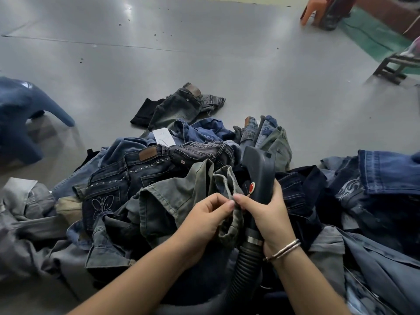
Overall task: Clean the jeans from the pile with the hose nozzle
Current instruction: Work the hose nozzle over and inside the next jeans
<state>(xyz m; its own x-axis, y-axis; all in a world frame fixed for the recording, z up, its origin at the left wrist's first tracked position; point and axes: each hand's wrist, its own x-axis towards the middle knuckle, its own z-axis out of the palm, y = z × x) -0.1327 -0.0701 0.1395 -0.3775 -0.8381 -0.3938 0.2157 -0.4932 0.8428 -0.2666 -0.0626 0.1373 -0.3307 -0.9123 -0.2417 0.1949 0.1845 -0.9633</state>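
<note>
**Jeans pile with hose nozzle, both hands engaged**

Item 1. Grey-green jeans point(181, 194): lie crumpled on top of the pile point(159, 178), directly ahead of the hands. One narrow fold of the cloth runs up between the two hands.

Item 2. Left hand point(204, 214): fingers curled, thumb and fingertip pinching that fold of the grey-green jeans.

Item 3. Right hand point(266, 212): wrapped round the handle of the hose nozzle point(259, 169), its thumb also pressing the same fold, so the two hands meet almost thumb to thumb. Bracelets point(284, 250) sit on the wrist.

Item 4. Hose nozzle: dark plastic, upright, head pointing away over the pile; a red button point(251, 187) shows just above the thumb. A ribbed hose point(245, 269) drops from its base between the forearms.

Item 5. Surroundings: dark studded jeans point(127, 176) just left of the grey-green pair; blue denim point(386, 173) heaped to the right; one separate pair point(181, 105) lies apart on the grey floor point(204, 53) beyond the pile. A white tag point(163, 137) rests among the far jeans. A blue stool point(20, 114) stands at left, an orange chair point(313, 10) far right.
</note>
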